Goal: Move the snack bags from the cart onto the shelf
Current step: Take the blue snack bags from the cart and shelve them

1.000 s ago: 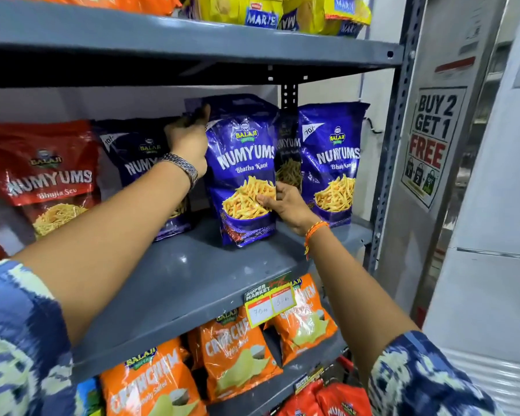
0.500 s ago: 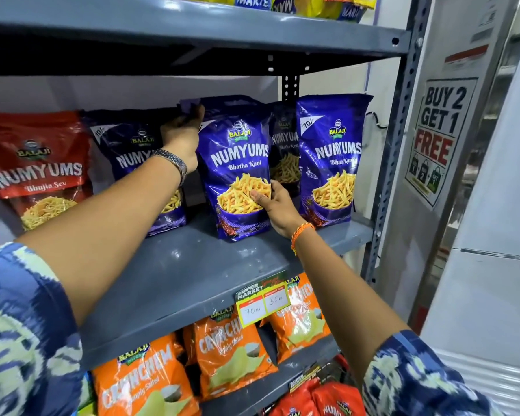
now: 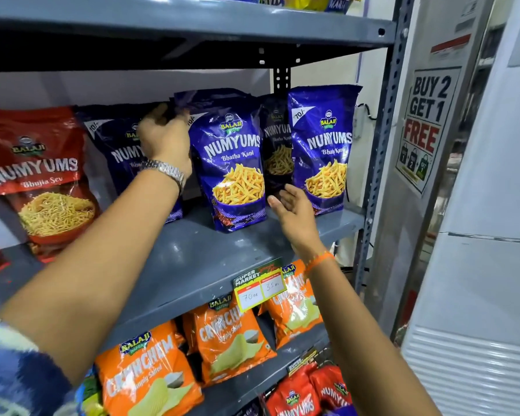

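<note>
A blue Numyums snack bag (image 3: pixel 231 163) stands upright on the grey middle shelf (image 3: pixel 192 265). My left hand (image 3: pixel 165 139) reaches up to its top left corner and pinches the folded top edge. My right hand (image 3: pixel 294 211) hovers just off the bag's lower right corner, fingers spread, holding nothing. More blue bags stand on the same shelf: one to the right (image 3: pixel 324 145), a darker one behind the gap (image 3: pixel 278 145), and one on the left (image 3: pixel 114 148), partly hidden by my left hand and wrist. The cart is out of view.
A red Numyums bag (image 3: pixel 36 175) leans at the shelf's left end. Orange Crunchem bags (image 3: pixel 231 340) fill the shelf below, under a yellow price tag (image 3: pixel 260 288). A steel upright (image 3: pixel 382 139), a "Buy 2 Get 1 Free" poster (image 3: pixel 424 124) and a white cabinet (image 3: pixel 478 265) bound the right side.
My right hand has let go of the bag's lower front and drawn back to the right, now open. The bag has settled upright on the shelf; my left hand stays at its top corner.
</note>
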Demonstrator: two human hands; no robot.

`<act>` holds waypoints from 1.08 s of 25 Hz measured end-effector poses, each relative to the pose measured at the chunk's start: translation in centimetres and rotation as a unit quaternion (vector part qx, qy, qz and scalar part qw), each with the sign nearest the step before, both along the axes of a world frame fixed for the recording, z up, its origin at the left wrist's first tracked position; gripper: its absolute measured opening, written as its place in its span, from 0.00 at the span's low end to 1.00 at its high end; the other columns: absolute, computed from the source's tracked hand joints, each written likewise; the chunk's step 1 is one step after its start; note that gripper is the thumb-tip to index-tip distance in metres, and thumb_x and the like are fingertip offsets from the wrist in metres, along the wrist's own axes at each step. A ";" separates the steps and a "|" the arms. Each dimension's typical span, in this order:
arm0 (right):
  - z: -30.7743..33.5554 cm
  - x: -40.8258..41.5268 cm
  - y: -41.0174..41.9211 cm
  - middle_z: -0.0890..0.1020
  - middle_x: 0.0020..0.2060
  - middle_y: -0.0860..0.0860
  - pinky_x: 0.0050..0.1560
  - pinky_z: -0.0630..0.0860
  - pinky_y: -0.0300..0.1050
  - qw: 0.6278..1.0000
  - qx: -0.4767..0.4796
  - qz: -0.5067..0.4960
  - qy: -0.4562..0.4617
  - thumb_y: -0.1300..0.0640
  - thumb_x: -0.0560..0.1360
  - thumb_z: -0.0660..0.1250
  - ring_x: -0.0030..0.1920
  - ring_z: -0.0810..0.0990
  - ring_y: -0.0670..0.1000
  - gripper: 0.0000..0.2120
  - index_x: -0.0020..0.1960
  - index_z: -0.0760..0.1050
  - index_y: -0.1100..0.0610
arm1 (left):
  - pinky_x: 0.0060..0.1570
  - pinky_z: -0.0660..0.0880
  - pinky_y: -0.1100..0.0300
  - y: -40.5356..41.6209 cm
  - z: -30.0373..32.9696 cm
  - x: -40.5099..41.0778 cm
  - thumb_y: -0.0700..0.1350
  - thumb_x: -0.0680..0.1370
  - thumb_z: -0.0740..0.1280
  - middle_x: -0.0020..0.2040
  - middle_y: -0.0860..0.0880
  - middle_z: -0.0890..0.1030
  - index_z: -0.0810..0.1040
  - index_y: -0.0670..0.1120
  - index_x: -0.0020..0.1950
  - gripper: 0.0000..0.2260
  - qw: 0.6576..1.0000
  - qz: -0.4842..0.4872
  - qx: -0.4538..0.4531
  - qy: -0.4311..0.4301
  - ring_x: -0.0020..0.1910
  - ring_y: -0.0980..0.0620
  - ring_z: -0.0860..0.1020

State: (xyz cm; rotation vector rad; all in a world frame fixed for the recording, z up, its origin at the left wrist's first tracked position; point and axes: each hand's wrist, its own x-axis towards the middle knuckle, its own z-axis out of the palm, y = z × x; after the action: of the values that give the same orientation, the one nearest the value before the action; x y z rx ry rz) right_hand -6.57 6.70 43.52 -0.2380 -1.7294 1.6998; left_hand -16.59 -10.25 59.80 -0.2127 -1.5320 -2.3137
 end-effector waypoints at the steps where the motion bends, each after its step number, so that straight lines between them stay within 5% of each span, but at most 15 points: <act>1: -0.5 2.0 0.0 0.74 0.71 0.59 0.72 0.71 0.51 1.000 -0.004 -0.013 0.025 0.58 0.78 0.70 0.71 0.73 0.54 0.28 0.74 0.65 0.60 | 0.54 0.80 0.62 -0.3 -0.8 1.2 0.40 0.71 0.75 0.56 0.48 0.83 0.80 0.44 0.61 0.19 0.999 0.036 0.003 0.010 0.54 0.52 0.83; 6: -5.4 12.4 3.5 0.82 0.59 0.60 0.63 0.77 0.47 0.984 -0.021 -0.146 0.101 0.65 0.77 0.69 0.61 0.81 0.53 0.17 0.65 0.74 0.61 | 0.70 0.72 0.57 2.0 -7.8 9.5 0.36 0.72 0.73 0.59 0.51 0.80 0.76 0.43 0.64 0.21 0.992 0.029 0.023 0.120 0.59 0.56 0.78; 10: -13.6 19.6 7.3 0.83 0.54 0.63 0.59 0.78 0.47 0.963 -0.049 -0.261 0.034 0.68 0.75 0.70 0.53 0.82 0.52 0.15 0.61 0.76 0.65 | 0.67 0.75 0.51 6.9 -17.2 17.3 0.34 0.74 0.71 0.58 0.47 0.81 0.77 0.45 0.61 0.17 0.983 -0.112 -0.007 0.148 0.61 0.47 0.80; 13: -21.1 24.0 9.3 0.83 0.51 0.62 0.55 0.80 0.43 0.955 -0.074 -0.283 -0.049 0.69 0.74 0.71 0.48 0.82 0.46 0.14 0.59 0.76 0.66 | 0.60 0.78 0.51 9.8 -26.1 20.3 0.40 0.74 0.72 0.53 0.54 0.82 0.79 0.56 0.56 0.14 0.961 -0.201 -0.129 0.137 0.56 0.49 0.82; 15: -26.6 26.5 10.1 0.83 0.48 0.59 0.51 0.79 0.39 0.946 -0.084 -0.283 -0.131 0.69 0.73 0.72 0.43 0.82 0.39 0.13 0.57 0.77 0.65 | 0.55 0.78 0.56 11.5 -33.0 21.1 0.43 0.73 0.72 0.49 0.56 0.83 0.80 0.58 0.53 0.12 0.936 -0.274 -0.210 0.062 0.50 0.53 0.82; 17: -32.9 28.7 10.9 0.82 0.45 0.58 0.48 0.77 0.39 0.936 -0.089 -0.264 -0.217 0.68 0.71 0.75 0.39 0.80 0.37 0.14 0.54 0.78 0.62 | 0.47 0.77 0.63 13.0 -40.0 21.5 0.41 0.73 0.74 0.44 0.56 0.83 0.80 0.54 0.51 0.11 0.904 -0.338 -0.232 -0.119 0.42 0.59 0.80; 21: -45.1 31.6 12.0 0.80 0.42 0.54 0.47 0.77 0.44 0.903 -0.119 -0.225 -0.345 0.63 0.60 0.81 0.42 0.77 0.48 0.25 0.55 0.77 0.61 | 0.33 0.68 0.68 14.3 -51.8 22.5 0.46 0.78 0.69 0.39 0.53 0.77 0.77 0.48 0.51 0.05 0.762 -0.385 -0.239 -0.463 0.37 0.57 0.73; 24: -53.3 32.3 13.5 0.76 0.36 0.44 0.43 0.74 0.43 0.893 -0.108 -0.154 -0.409 0.52 0.56 0.81 0.38 0.73 0.44 0.21 0.45 0.77 0.49 | 0.37 0.71 0.66 14.9 -57.7 23.5 0.51 0.77 0.69 0.36 0.54 0.77 0.76 0.48 0.46 0.07 0.700 -0.370 -0.266 -0.550 0.34 0.56 0.71; 27: -58.3 32.3 13.9 0.81 0.43 0.50 0.49 0.78 0.54 0.875 -0.110 -0.107 -0.460 0.50 0.53 0.84 0.42 0.78 0.50 0.26 0.47 0.79 0.48 | 0.33 0.77 0.61 15.7 -62.2 24.8 0.45 0.75 0.71 0.34 0.53 0.84 0.80 0.37 0.57 0.15 0.711 -0.325 -0.278 -0.558 0.28 0.51 0.67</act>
State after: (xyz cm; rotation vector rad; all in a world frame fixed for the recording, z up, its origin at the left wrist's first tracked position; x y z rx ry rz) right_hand 25.69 20.62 -14.74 -1.4882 -2.0018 1.7211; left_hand 8.17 5.48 -2.41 0.8205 -3.1805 -2.4570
